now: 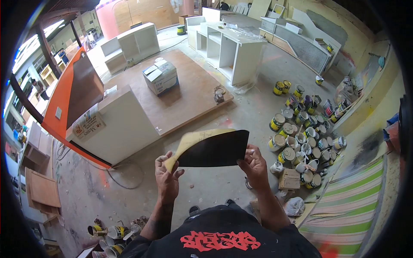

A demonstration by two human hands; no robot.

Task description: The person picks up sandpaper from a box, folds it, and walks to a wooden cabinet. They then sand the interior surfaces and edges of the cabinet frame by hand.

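A sheet of sandpaper point(215, 150), black on one face and yellowish with faint print on its back, bends in the air in front of my chest. My left hand point(167, 174) pinches its left corner, where the yellowish back curls over. At the opposite end, my right hand point(254, 165) grips the edge between thumb and fingers. The sheet touches nothing except my two hands.
Several paint cans point(301, 142) crowd the floor at right, beside a small cardboard box point(289, 178). Ahead lies a low brown platform point(189, 81) carrying a carton point(160, 76). White cabinets point(234, 51) stand behind it; an orange-edged panel point(64, 94) rises at left. A cable point(124, 187) loops across the floor.
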